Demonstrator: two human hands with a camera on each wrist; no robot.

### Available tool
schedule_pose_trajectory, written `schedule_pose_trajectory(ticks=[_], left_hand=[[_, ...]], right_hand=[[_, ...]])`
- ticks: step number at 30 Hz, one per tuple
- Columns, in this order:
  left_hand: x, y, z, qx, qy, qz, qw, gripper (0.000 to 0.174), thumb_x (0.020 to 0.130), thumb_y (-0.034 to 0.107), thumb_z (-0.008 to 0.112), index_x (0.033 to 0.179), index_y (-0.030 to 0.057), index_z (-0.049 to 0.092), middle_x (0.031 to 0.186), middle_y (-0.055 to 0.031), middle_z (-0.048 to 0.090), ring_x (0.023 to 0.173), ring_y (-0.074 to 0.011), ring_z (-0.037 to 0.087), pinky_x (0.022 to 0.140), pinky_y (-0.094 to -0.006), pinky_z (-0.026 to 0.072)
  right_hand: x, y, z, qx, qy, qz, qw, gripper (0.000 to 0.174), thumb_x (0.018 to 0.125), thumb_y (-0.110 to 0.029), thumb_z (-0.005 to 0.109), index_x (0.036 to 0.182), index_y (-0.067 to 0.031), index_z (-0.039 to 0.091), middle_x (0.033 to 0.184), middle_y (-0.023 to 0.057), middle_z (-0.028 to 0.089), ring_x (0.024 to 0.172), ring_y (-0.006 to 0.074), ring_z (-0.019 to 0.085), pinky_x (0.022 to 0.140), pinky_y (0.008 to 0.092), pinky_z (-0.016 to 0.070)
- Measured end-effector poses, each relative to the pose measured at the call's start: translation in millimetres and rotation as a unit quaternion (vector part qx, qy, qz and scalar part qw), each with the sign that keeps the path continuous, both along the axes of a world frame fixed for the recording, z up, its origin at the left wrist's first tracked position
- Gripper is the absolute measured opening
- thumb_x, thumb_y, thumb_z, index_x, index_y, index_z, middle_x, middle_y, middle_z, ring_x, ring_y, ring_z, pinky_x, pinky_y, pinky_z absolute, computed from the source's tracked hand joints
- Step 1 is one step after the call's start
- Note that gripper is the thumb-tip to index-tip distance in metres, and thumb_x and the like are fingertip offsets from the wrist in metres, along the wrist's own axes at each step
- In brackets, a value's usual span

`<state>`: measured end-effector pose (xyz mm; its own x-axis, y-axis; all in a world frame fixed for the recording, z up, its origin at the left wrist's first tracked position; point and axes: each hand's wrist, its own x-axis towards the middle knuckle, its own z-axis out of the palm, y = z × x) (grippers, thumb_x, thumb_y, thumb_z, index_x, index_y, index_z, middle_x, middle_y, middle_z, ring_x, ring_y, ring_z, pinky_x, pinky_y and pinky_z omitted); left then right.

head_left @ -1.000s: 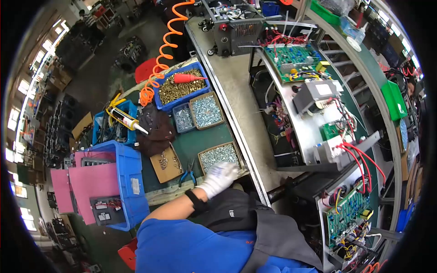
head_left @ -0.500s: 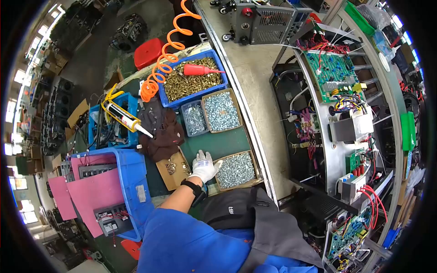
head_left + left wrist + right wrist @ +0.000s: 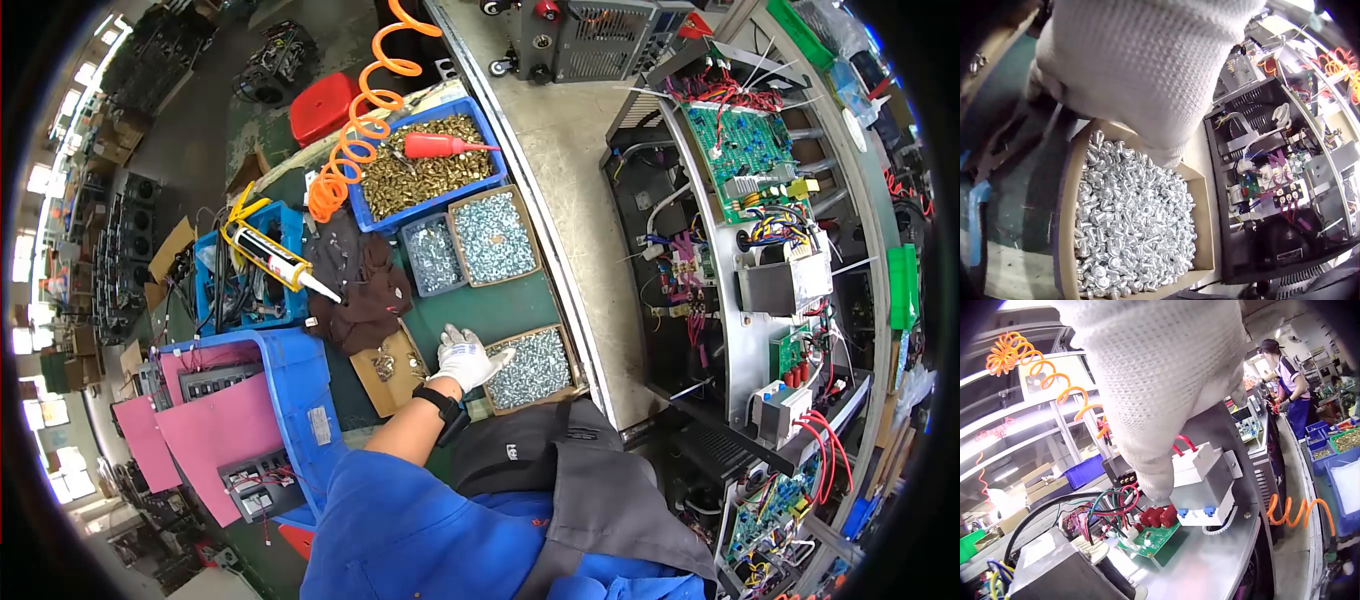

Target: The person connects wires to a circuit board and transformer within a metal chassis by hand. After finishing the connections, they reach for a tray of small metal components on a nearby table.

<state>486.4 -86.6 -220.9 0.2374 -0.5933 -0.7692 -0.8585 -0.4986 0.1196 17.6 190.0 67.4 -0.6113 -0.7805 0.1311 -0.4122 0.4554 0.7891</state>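
Note:
My left hand (image 3: pixel 463 362), in a white knit glove with a dark wristband, is over the green mat with its fingers spread. Its thumb reaches across the edge of a cardboard box of silver screws (image 3: pixel 530 370). In the left wrist view the glove (image 3: pixel 1135 69) covers the far end of that screw box (image 3: pixel 1138 219), and blue-handled pliers (image 3: pixel 979 212) are to the left. My gloved right hand (image 3: pixel 1154 394) appears only in the right wrist view, fingertips down beside a white-and-grey boxed component (image 3: pixel 1202 487) and a small green circuit board (image 3: pixel 1154 540). Its palm side is hidden.
A blue bin of brass fittings (image 3: pixel 425 220), a box of silver hardware (image 3: pixel 492 240) and a small cardboard tray (image 3: pixel 385 375) share the bench. An orange coiled hose (image 3: pixel 360 130) hangs over it. Open machine chassis (image 3: pixel 740 330) stand right. Another person (image 3: pixel 1294 387) works farther off.
My left hand has moved left from over the screw box to the mat beside it, its fingers now spread. The head view has shifted slightly.

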Motion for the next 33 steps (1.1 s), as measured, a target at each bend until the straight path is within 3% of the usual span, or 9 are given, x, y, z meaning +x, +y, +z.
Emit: schedule_pose_trajectory(ticks=[8, 17, 20, 28, 32, 33], left_hand=[[-3, -5, 9, 0.021, 0.009, 0.013, 1.000, 0.116, 0.081, 0.082, 0.038, 0.146, -0.0130, 0.024, 0.153, -0.0380, 0.015, 0.143, -0.0507, 0.018, 0.117, -0.0490, 0.0207], [-5, -2, 4, -0.008, 0.006, 0.030, 1.000, 0.117, 0.080, 0.083, 0.039, 0.143, -0.0145, 0.029, 0.151, -0.0400, 0.016, 0.142, -0.0523, 0.020, 0.117, -0.0501, 0.0215], [-9, -4, 9, -0.024, 0.004, 0.073, 0.997, 0.117, 0.079, 0.083, 0.041, 0.143, -0.0150, 0.029, 0.151, -0.0396, 0.017, 0.141, -0.0520, 0.021, 0.116, -0.0504, 0.0223], [-11, 8, -1, -0.043, -0.007, 0.067, 0.997, 0.115, 0.080, 0.081, 0.043, 0.145, -0.0131, 0.027, 0.154, -0.0358, 0.016, 0.144, -0.0485, 0.018, 0.117, -0.0486, 0.0205], [-11, 9, -3, -0.064, -0.004, 0.068, 0.996, 0.115, 0.081, 0.080, 0.044, 0.145, -0.0141, 0.027, 0.153, -0.0359, 0.017, 0.143, -0.0489, 0.019, 0.117, -0.0494, 0.0195], [-10, 10, -3, -0.067, 0.001, 0.072, 0.995, 0.115, 0.081, 0.080, 0.044, 0.144, -0.0141, 0.027, 0.153, -0.0361, 0.017, 0.143, -0.0492, 0.019, 0.117, -0.0496, 0.0195]], right_hand=[[77, -27, -72, 0.091, 0.080, 0.191, 0.974, 0.097, 0.084, -0.068, 0.050, 0.146, 0.0032, 0.029, 0.147, 0.0274, 0.026, 0.134, 0.0431, 0.027, 0.110, 0.0461, 0.0261], [175, -81, -164, 0.198, 0.178, 0.374, 0.888, 0.105, 0.081, -0.072, 0.051, 0.147, 0.0050, 0.024, 0.150, 0.0301, 0.015, 0.138, 0.0448, 0.017, 0.113, 0.0469, 0.0189], [215, -94, -197, 0.245, 0.198, 0.447, 0.837, 0.108, 0.080, -0.073, 0.052, 0.147, 0.0056, 0.023, 0.151, 0.0310, 0.012, 0.140, 0.0453, 0.014, 0.115, 0.0472, 0.0164], [320, -168, -315, 0.327, 0.275, 0.606, 0.671, 0.115, 0.077, -0.077, 0.053, 0.148, 0.0073, 0.019, 0.154, 0.0335, 0.003, 0.144, 0.0468, 0.005, 0.118, 0.0479, 0.0100], [400, -241, -359, 0.331, 0.318, 0.669, 0.584, 0.119, 0.076, -0.078, 0.053, 0.148, 0.0081, 0.017, 0.155, 0.0347, -0.002, 0.145, 0.0475, 0.000, 0.120, 0.0483, 0.0067], [432, -266, -392, 0.329, 0.330, 0.683, 0.562, 0.120, 0.075, -0.079, 0.053, 0.148, 0.0083, 0.016, 0.156, 0.0350, -0.003, 0.146, 0.0477, -0.001, 0.120, 0.0484, 0.0059]])
